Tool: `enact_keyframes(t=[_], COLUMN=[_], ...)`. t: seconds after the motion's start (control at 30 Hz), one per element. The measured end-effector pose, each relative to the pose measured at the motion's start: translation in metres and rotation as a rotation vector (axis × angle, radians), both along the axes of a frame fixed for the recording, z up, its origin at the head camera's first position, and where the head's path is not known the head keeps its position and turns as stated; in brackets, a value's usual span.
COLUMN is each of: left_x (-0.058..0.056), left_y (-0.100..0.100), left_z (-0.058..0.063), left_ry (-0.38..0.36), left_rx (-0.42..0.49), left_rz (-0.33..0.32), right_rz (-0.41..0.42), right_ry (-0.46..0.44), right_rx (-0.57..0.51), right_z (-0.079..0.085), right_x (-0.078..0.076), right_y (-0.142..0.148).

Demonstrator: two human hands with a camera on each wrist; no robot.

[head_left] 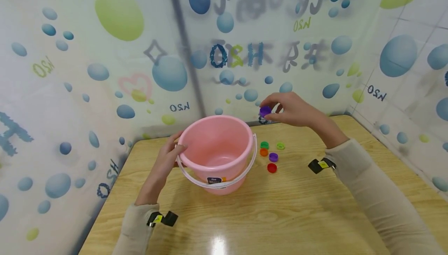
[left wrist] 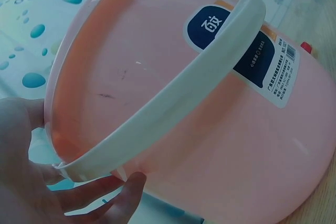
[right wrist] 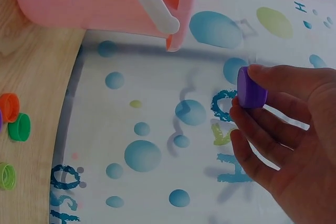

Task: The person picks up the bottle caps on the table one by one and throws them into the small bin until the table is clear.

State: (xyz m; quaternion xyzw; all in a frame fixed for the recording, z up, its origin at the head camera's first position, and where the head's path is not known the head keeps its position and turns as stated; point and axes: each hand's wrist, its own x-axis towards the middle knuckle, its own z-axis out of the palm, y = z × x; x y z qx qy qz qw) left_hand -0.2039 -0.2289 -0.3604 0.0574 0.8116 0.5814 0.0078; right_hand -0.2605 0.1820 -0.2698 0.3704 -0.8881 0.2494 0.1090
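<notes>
Bucket point(head_left: 215, 146) is resting right of my left hand point(head_left: 169, 157), which is gripping its rim point(head_left: 213, 168); my right hand point(head_left: 292, 110) is pinching a purple cap point(head_left: 265, 111), and five caps point(head_left: 273, 157) are lying lower on the table point(head_left: 297, 212).

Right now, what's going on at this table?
A person's left grip holds a pink bucket by its rim, while the right grip pinches a purple cap in the air to the bucket's right. On the table beside the bucket lie five more: a green cap, lime cap, orange cap, red cap and second purple cap.
</notes>
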Motion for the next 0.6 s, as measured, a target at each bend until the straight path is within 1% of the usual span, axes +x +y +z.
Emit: enact_keyframes(t=[0.2, 0.4, 0.6], left_x=[-0.001, -0.001, -0.001], left_y=[-0.001, -0.001, 0.0], left_z=[-0.001, 0.001, 0.001], left_ry=[0.003, 0.011, -0.003], left_rx=[-0.005, -0.008, -0.001], left_rz=[0.004, 0.002, -0.004], right_rz=[-0.006, 0.015, 0.038], right_ry=[0.0, 0.008, -0.017], right_rx=[0.012, 0.024, 0.049], right_z=[0.003, 0.009, 0.015], right_x=[-0.001, -0.003, -0.004], right_y=[-0.005, -0.006, -0.017])
